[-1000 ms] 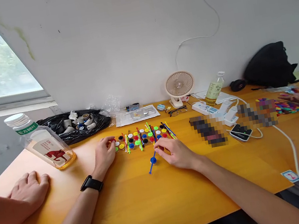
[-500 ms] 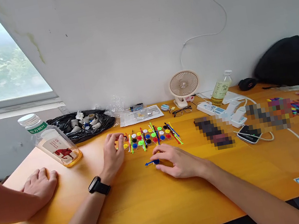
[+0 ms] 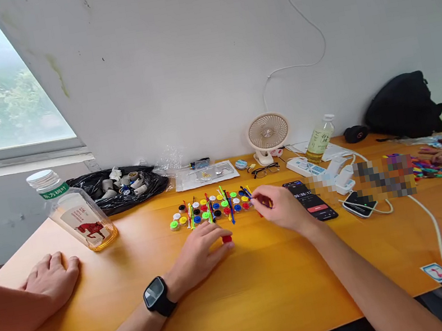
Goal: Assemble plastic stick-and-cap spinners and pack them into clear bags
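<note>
Pale wall [image 3: 169, 66] rises behind our wooden table [image 3: 214, 321], where a beige desk fan [image 3: 268, 131] stands against it. We pinch a small red plastic piece [image 3: 227, 238] between the thumb and fingers of our left hand [image 3: 200, 252], just on our side of the rows of colored round discs [image 3: 174, 225]. Thin plastic sticks [image 3: 232, 215] lie among those rows. Our right hand [image 3: 275, 207] has its fingertips drawn together at the rows' right end, by more sticks; we cannot tell whether it grips one. Beside it lies a black smartphone [image 3: 322, 211]. Left of us, a co-worker's hand [image 3: 55, 277] rests flat near a labeled drink bottle [image 3: 86, 223].
</note>
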A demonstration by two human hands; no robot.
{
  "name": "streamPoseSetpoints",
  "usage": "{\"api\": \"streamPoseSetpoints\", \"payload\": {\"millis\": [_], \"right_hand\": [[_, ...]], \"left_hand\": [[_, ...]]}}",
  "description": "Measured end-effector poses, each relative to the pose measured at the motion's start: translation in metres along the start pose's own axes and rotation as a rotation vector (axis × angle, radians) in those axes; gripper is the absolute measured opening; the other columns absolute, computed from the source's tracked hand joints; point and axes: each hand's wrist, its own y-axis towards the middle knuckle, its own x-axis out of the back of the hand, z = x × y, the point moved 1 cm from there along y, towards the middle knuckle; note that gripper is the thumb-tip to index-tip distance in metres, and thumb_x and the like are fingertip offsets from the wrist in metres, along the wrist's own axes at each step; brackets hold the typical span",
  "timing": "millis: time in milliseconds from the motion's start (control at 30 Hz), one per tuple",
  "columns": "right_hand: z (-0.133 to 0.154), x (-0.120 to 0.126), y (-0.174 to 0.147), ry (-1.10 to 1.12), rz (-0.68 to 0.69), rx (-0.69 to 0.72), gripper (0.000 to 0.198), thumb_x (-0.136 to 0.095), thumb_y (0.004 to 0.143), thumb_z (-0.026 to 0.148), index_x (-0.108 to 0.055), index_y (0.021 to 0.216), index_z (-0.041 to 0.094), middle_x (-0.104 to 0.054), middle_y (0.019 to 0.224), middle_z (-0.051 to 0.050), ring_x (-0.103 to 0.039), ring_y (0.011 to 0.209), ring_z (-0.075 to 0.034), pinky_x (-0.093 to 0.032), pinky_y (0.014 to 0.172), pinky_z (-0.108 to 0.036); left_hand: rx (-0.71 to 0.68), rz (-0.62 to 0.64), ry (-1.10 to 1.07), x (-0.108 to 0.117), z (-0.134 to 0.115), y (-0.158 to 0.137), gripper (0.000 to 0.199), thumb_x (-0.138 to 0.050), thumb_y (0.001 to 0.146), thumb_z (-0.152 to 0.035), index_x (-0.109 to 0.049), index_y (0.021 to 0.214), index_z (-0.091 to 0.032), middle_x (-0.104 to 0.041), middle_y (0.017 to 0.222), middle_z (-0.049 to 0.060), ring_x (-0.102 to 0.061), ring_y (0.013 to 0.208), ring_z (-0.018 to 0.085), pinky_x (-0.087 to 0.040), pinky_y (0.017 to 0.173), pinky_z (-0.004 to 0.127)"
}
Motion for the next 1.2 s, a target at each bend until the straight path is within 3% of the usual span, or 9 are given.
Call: {"api": "streamPoseSetpoints", "payload": {"millis": [67,133,233,333,467,600,800,1033,1200], "right_hand": [[-0.013,0.012,0.003,-0.138,-0.066,-0.114,0.015,-0.060,0.097,0.027,-0.068,0.086,0.021,-0.071,0.079,-0.003,-0.062,0.071,-0.018,-0.038,0.065,-0.028],[-0.028,0.019,0.004,-0.297,-0.048,-0.255,0.015,-0.061,0.094,0.027,-0.066,0.082,0.021,-0.071,0.076,-0.003,-0.062,0.068,-0.018,-0.034,0.062,-0.028],[-0.047,0.019,0.001,-0.469,0.112,-0.414,0.011,-0.064,0.092,0.024,-0.067,0.081,0.022,-0.074,0.082,-0.006,-0.066,0.073,-0.021,-0.032,0.062,-0.029],[-0.058,0.014,-0.003,-0.531,0.238,-0.477,0.009,-0.065,0.093,0.026,-0.067,0.086,0.022,-0.076,0.093,-0.008,-0.069,0.080,-0.023,-0.031,0.063,-0.030],[-0.064,0.012,-0.001,-0.518,0.184,-0.506,0.025,-0.055,0.103,0.040,-0.066,0.090,0.022,-0.076,0.093,-0.009,-0.070,0.082,-0.024,-0.034,0.065,-0.031],[-0.069,0.009,0.002,-0.463,0.142,-0.466,0.028,-0.051,0.107,0.039,-0.067,0.095,0.019,-0.076,0.098,-0.011,-0.070,0.090,-0.024,-0.040,0.073,-0.030],[-0.076,0.008,0.002,-0.499,0.119,-0.561,0.035,-0.050,0.107,0.044,-0.069,0.098,0.016,-0.076,0.101,-0.016,-0.071,0.095,-0.028,-0.041,0.075,-0.033],[-0.075,0.015,0.001,-0.528,0.120,-0.596,0.038,-0.049,0.107,0.044,-0.070,0.099,0.013,-0.076,0.102,-0.018,-0.072,0.097,-0.029,-0.041,0.074,-0.034],[-0.074,0.015,0.000,-0.540,0.122,-0.576,0.039,-0.048,0.108,0.045,-0.070,0.099,0.013,-0.076,0.102,-0.017,-0.072,0.096,-0.029,-0.042,0.074,-0.033]], "left_hand": [[-0.012,0.082,-0.026,-0.003,-0.001,0.000,0.018,-0.061,0.106,-0.037,-0.072,0.113,-0.024,-0.074,0.107,0.005,-0.066,0.099,0.021,-0.052,0.090,0.035],[-0.005,0.120,-0.049,-0.005,0.000,0.000,0.017,-0.063,0.105,-0.036,-0.073,0.113,-0.025,-0.075,0.107,0.004,-0.066,0.100,0.021,-0.053,0.089,0.034],[0.024,0.101,-0.057,-0.006,0.000,0.000,0.020,-0.066,0.103,-0.040,-0.073,0.114,-0.024,-0.075,0.105,0.005,-0.067,0.099,0.022,-0.054,0.088,0.035],[0.043,0.056,-0.028,-0.006,0.001,0.001,0.022,-0.063,0.104,-0.041,-0.072,0.116,-0.025,-0.075,0.105,0.006,-0.067,0.098,0.023,-0.054,0.089,0.036],[0.092,-0.153,0.109,0.005,0.014,0.002,0.019,-0.056,0.106,-0.037,-0.070,0.112,-0.024,-0.074,0.106,0.007,-0.067,0.100,0.024,-0.053,0.091,0.040],[0.213,-0.338,0.266,0.024,0.045,0.001,0.022,-0.053,0.106,-0.037,-0.066,0.119,-0.024,-0.070,0.121,0.009,-0.063,0.113,0.029,-0.052,0.098,0.045],[0.325,-0.314,0.409,0.028,0.082,-0.005,0.037,-0.051,0.105,-0.041,-0.064,0.133,-0.020,-0.066,0.136,0.014,-0.058,0.124,0.034,-0.050,0.106,0.051],[0.434,-0.198,0.460,0.018,0.084,-0.004,0.043,-0.044,0.108,-0.048,-0.068,0.135,-0.025,-0.064,0.145,0.013,-0.054,0.130,0.037,-0.047,0.106,0.055],[0.422,-0.220,0.394,0.024,0.086,-0.005,0.044,-0.046,0.106,-0.048,-0.067,0.135,-0.021,-0.065,0.142,0.014,-0.056,0.125,0.037,-0.047,0.106,0.053]]}}
